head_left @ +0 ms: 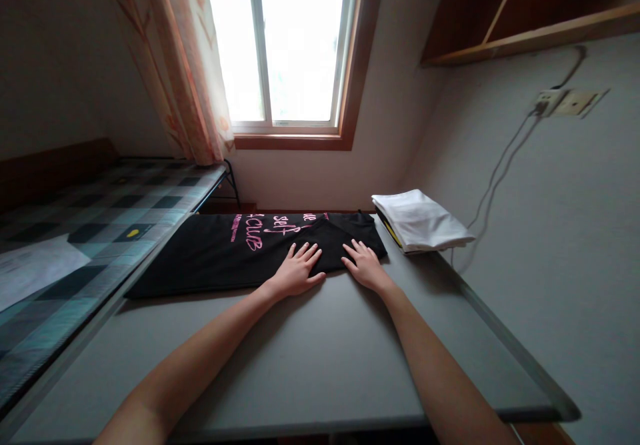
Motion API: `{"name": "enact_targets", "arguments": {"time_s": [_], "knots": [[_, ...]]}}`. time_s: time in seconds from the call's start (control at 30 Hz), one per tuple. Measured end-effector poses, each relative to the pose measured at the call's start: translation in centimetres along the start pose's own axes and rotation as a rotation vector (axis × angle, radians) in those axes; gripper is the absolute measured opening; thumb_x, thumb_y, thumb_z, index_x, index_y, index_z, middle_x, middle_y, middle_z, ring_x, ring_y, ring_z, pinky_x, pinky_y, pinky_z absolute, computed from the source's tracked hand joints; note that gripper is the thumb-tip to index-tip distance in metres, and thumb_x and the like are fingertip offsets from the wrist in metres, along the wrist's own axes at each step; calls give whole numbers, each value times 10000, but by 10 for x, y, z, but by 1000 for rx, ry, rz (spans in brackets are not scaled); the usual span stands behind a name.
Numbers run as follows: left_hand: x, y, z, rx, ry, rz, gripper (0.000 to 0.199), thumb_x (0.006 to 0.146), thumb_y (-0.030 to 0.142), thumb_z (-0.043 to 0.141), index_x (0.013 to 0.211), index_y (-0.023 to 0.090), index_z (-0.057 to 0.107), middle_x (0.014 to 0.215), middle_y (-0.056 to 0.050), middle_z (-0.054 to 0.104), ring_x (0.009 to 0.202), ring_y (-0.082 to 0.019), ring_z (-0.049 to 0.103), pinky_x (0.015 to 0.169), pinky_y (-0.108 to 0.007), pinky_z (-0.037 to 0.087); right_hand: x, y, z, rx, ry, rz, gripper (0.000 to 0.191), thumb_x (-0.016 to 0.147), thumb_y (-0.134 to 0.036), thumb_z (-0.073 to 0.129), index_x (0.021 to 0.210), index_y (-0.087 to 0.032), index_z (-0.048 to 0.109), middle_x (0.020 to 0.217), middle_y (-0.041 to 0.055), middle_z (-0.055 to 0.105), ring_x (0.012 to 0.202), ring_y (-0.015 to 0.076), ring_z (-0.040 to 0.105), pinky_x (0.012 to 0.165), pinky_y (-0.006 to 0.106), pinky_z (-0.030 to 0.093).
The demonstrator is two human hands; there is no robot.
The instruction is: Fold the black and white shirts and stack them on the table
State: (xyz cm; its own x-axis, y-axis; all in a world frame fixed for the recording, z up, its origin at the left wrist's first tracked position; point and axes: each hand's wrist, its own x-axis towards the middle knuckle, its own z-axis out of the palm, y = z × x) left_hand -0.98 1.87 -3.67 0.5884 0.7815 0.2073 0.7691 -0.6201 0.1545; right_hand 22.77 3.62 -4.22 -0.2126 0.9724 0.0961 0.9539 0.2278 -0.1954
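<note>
head view: both hands are lying open, palms down, the left hand [296,271] and right hand [364,265] pressing near the right end of a folded black garment [200,258], probably to flatten its layers. it is stretching lengthwise across the desk [300,365], giving it flat support, with white folded cloth [425,221] stacked just beside it.

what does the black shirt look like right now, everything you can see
The black shirt lies flat on the table, folded into a long strip. Pink lettering, including "self", shows along its far side; some is cut off by folds. The cloth looks soft and matte, slightly creased toward the right end, where the left hand and right hand rest, fingers spread.
</note>
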Motion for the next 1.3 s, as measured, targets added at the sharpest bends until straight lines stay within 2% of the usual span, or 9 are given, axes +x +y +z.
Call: {"name": "enact_targets", "arguments": {"time_s": [0.37,0.6,0.7,0.8,0.9,1.0,1.07,1.13,1.3], "knots": [[0,4,2,54,-9,-31,710,940,601,295,1508,174,312,1577,-92,275,1466,-298,201,1183,-555,124,0,-2,0,-43,-8,17,529,974,-409,386,1459,-208,442,1559,121,322,1447,288,245,1147,428,221],[-3,5,1,50,-3,-35,676,950,586,294,1504,201,325,1576,-84,284,1462,-304,210,1178,-548,154,-4,-6,5,-121,50,39,521,977,-397,357,1472,-247,420,1554,97,343,1439,270,264,1143,434,228],[-13,-1,2,37,-5,-15,634,960,563,306,1503,237,329,1575,-73,293,1461,-311,209,1171,-543,179,-5,-5,7,-109,85,37,513,976,-408,361,1457,-247,442,1540,97,369,1424,269,293,1135,440,237],[-29,-17,-2,25,1,48,590,961,548,346,1490,287,349,1562,-57,330,1448,-305,252,1155,-530,231,-8,-3,7,-69,155,9,493,984,-428,352,1398,-221,520,1491,110,442,1384,270,357,1106,433,281],[-46,-33,-11,33,87,105,479,966,486,411,1394,289,494,1478,-56,466,1358,-261,416,1107,-459,336,-13,-4,4,-31,253,-112,465,990,-454,349,1275,-213,626,1377,116,557,1294,262,449,1067,438,312],[-57,-39,-20,96,173,124,297,962,378,475,1125,227,673,1205,-65,658,1100,-211,590,944,-374,451,-19,-10,-2,-25,329,-333,397,954,-483,457,1144,-223,688,1243,100,634,1186,250,507,1064,446,291],[-58,-37,-24,166,189,123,236,957,328,495,959,194,690,1025,-61,690,949,-197,610,837,-346,464,-21,-16,-6,-36,357,-445,383,912,-501,541,1105,-208,695,1168,98,654,1119,245,527,1039,424,308],[-58,-32,-26,231,199,109,219,957,302,497,893,179,668,951,-58,677,883,-193,599,786,-334,453,-21,-22,-9,-75,362,-517,371,896,-487,578,1089,-191,692,1108,96,662,1054,238,542,986,392,344],[-65,-36,-32,303,149,147,138,945,217,504,971,189,637,930,-46,651,836,-190,589,748,-320,448,-15,-25,-17,-297,280,-645,190,926,-280,563,1048,-200,684,1027,71,666,937,217,556,873,348,368]]}}
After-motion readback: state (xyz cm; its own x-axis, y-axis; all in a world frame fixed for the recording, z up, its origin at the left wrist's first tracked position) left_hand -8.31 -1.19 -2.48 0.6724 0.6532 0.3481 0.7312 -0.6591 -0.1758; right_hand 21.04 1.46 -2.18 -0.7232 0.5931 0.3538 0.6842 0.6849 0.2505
